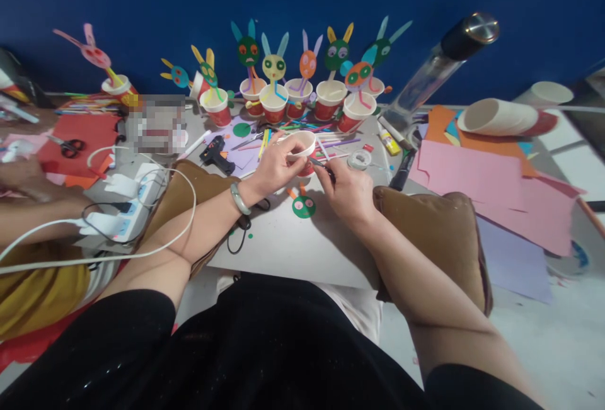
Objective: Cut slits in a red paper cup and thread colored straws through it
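A white and red paper cup [305, 142] is gripped by my left hand [276, 167], fingers at its rim and thumb along its near side. My right hand [348, 191] is closed round a slim dark tool [327, 169], whose tip points at the cup's side; its exact kind is partly hidden by the fingers. Just below both hands lies a green paper face [303, 208] with pink eyes and orange ears, on a pale board [293, 247]. Behind the cup are scattered coloured sticks [326, 126].
Several cups with paper animal heads, such as one yellow-faced [273, 67], line the blue wall. A glue gun [218, 154] and power strip [142, 193] with loose cables are leftward. Rightward are a glass bottle [425, 82], cushion [432, 240] and pink paper [472, 174]. Another person's arm [38, 208] is at left.
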The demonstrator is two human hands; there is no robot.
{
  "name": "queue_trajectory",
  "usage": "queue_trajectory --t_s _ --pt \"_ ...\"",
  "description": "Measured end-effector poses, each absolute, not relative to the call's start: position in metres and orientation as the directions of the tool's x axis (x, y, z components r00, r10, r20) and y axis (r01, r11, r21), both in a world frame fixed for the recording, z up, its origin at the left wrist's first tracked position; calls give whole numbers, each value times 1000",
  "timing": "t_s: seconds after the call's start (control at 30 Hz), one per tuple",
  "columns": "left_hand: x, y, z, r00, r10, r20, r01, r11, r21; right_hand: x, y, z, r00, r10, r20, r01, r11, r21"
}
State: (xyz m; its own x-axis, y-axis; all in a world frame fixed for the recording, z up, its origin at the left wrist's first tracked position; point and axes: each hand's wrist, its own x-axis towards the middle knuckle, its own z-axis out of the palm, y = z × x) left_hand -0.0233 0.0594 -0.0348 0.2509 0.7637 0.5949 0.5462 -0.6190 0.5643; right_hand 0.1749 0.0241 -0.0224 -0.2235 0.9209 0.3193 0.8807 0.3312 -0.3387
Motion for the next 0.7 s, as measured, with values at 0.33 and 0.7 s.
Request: queue_trajectory --t_s 0.33,0.7 --pt "-19 56 -36 220 726 652 534 -649 542 171 19 -17 -226 921 316 936 296 -192" --pt "-15 50 -38 224 732 644 595 -626 505 164 19 -20 -197 945 260 941 257 -222"
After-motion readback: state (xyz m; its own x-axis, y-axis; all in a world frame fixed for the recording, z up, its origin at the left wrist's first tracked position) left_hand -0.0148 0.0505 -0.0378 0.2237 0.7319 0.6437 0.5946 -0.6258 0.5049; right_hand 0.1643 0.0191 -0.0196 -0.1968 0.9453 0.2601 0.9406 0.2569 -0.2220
